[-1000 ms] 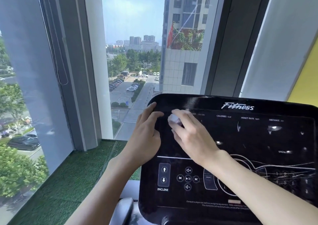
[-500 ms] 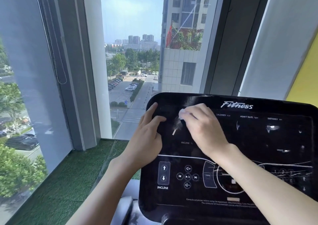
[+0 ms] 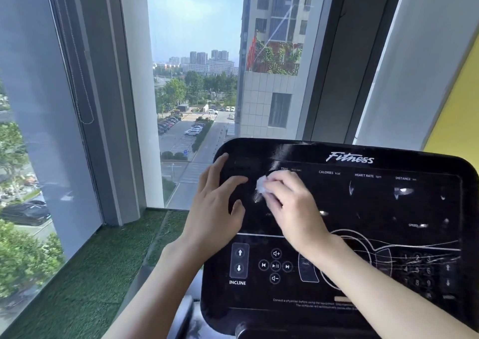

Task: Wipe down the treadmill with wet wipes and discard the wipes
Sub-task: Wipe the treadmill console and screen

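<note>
The treadmill's glossy black console (image 3: 388, 209) fills the lower right, marked "Fitness" along its top. My right hand (image 3: 293, 206) presses a small crumpled white wet wipe (image 3: 261, 184) against the console's upper left area, fingers curled over it so only its left end shows. My left hand (image 3: 217, 209) rests flat on the console's left edge, fingers spread and straight, holding nothing.
A tall window (image 3: 194, 79) stands straight ahead over a car park far below. Green artificial turf (image 3: 90, 274) covers the sill to the left. A grey handlebar (image 3: 181, 318) shows below the console's left corner. A yellow wall panel (image 3: 461, 100) is at the right.
My right hand swept the wipe up and to the right across the console's top left, then back down and left. My left hand has stayed on the console's left edge.
</note>
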The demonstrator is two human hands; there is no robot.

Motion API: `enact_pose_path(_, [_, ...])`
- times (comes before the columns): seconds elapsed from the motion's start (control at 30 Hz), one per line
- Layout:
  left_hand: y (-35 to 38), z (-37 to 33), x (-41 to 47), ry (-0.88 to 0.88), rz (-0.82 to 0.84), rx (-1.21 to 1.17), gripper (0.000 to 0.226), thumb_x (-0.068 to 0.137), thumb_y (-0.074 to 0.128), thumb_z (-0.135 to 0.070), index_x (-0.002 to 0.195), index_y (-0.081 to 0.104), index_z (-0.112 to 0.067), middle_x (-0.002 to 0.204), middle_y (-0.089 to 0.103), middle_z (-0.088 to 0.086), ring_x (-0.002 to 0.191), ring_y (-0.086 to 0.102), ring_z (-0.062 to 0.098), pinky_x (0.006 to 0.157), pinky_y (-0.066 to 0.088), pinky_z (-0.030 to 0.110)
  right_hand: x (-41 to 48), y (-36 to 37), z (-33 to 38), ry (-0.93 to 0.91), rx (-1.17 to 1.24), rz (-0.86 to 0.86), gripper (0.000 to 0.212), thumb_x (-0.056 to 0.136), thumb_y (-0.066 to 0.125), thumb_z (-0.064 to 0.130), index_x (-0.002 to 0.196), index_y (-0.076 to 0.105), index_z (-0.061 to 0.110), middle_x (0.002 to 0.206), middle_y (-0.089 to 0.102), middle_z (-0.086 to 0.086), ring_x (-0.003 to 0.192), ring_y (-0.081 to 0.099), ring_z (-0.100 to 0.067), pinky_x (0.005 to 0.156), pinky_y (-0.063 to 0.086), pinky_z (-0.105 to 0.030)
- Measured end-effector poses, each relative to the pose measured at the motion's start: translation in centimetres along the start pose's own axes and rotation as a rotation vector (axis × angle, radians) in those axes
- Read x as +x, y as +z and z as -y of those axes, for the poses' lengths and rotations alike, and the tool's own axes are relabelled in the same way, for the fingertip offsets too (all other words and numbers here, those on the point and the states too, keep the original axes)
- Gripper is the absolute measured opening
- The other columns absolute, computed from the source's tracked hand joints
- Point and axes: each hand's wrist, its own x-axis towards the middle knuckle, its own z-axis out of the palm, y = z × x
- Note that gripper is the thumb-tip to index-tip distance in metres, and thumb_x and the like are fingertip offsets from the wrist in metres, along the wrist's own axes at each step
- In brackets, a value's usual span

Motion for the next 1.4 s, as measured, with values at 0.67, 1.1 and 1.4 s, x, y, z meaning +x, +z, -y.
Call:
enact_pose_path(0.67, [0.6,1.7,-0.3,0.052,-0.037,0.02,0.078,0.068,0.038,0.017,0.133,0.059,-0.022,0.161,0.024,-0.001,0.142,0.023,0.024,0.11,0.029,0.03,-2.5,1.7,1.6,-0.143,-0.12,0.075,0.007,0.088,0.073,0.006,0.094,0.075,0.01,0.083,0.055,-0.001,0.08,0.051,-0.018,0.073,0.036,-0.031])
enact_pose_path(1.1, [0.1,1.2,-0.6,0.038,0.003,0.051,0.076,0.076,0.042,0.016,0.138,0.053,-0.026,0.164,0.014,-0.008,0.142,0.016,0.016,0.1,0.019,0.014,-3.1,0.2,0.2,-0.328,-0.195,0.25,0.013,0.097,0.062,0.01,0.103,0.072,0.015,0.094,0.056,0.002,0.09,0.054,-0.018,0.078,0.034,-0.03])
enact_pose_path(1.4, [0.1,-1.5,1.2,0.07,-0.032,0.182,0.065,0.078,0.052,0.008,0.136,0.054,-0.022,0.159,0.027,0.007,0.147,0.018,0.029,0.117,0.026,0.047,-0.9,-1.6,-1.6,-0.304,-0.188,0.165,0.015,0.101,0.057,0.015,0.093,0.069,0.012,0.082,0.058,0.0,0.075,0.053,-0.02,0.07,0.038,-0.033])
